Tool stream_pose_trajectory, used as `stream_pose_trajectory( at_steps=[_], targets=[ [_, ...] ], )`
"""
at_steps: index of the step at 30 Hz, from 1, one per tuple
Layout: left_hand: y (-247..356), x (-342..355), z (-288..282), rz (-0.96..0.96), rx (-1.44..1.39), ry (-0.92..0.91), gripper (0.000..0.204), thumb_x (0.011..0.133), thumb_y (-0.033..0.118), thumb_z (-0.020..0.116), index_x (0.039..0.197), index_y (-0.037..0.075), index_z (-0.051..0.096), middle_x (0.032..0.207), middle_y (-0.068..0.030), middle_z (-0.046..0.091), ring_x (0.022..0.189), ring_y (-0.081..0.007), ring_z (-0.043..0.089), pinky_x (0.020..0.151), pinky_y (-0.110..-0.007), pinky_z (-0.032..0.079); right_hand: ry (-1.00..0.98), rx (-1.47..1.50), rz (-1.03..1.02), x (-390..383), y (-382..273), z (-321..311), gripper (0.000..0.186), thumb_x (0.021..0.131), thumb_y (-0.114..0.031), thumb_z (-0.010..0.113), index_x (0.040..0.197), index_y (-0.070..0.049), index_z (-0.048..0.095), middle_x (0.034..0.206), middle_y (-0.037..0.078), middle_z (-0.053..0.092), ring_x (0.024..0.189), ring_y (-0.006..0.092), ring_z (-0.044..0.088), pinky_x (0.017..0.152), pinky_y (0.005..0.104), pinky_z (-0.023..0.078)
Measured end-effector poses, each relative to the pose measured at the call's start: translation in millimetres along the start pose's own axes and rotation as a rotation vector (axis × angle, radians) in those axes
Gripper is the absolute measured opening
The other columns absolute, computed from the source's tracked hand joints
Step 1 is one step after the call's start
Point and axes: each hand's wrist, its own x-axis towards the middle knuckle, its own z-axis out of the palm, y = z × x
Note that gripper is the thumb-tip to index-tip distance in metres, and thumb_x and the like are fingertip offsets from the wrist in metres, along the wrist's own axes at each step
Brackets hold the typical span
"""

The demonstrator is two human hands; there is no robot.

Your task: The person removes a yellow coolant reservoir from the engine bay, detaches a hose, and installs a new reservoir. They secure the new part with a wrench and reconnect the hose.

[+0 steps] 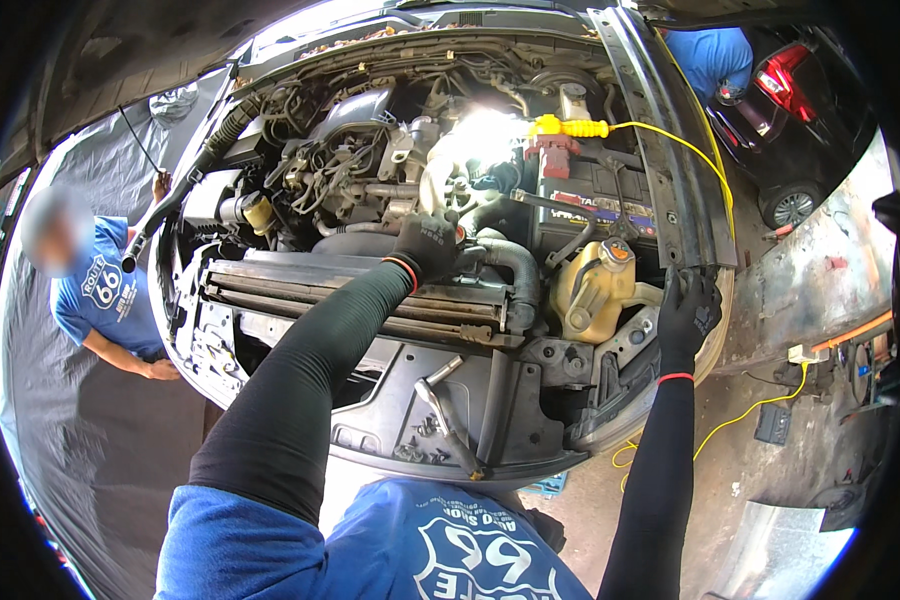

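Observation:
My left hand (425, 247), in a dark glove, reaches into the engine bay behind the radiator (360, 295). Its fingers are curled closed beside a black hose (515, 265); what they hold, if anything, is hidden. My right hand (688, 312), gloved alike, leans on the car's right front edge. Its fingers lie spread at the near end of a long black strip (670, 140) along the fender. Between my hands stands a yellowed plastic reservoir (592, 295) with a dark cap. A lit work lamp with a yellow handle (580, 128) glares over the engine, washing out nearby parts.
A ratchet wrench (440, 400) and several loose bolts (425, 430) lie on the front panel. A battery (595, 200) sits at right. The lamp's yellow cord (695, 150) crosses the fender. One person (110, 290) stands at left, another (710, 60) near a dark car (790, 120).

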Motion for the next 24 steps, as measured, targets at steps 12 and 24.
stream_pose_trajectory(
  at_steps=[12,24],
  targets=[
    [4,0,-4,-0.044,-0.01,-0.044,0.071,0.097,0.072,0.054,0.112,0.003,0.061,0.1,-0.0181,0.07,0.087,-0.0324,0.074,0.075,-0.047,0.055,-0.001,0.091,0.016,0,4,5,0.041,0.101,-0.044,0.066,0.108,-0.004,0.072,0.119,0.02,0.071,0.12,0.0421,0.06,0.1,0.0569,0.045],
    [3,-6,-5,-0.094,-0.181,-0.011,0.076,0.1,0.069,0.05,0.119,-0.004,0.059,0.098,-0.0254,0.073,0.091,-0.0396,0.073,0.081,-0.051,0.055,0.095,-0.021,-0.017,1,-3,-1,0.027,0.099,-0.032,0.068,0.104,-0.005,0.074,0.106,0.016,0.073,0.104,0.039,0.065,0.09,0.0509,0.05]
  ],
)
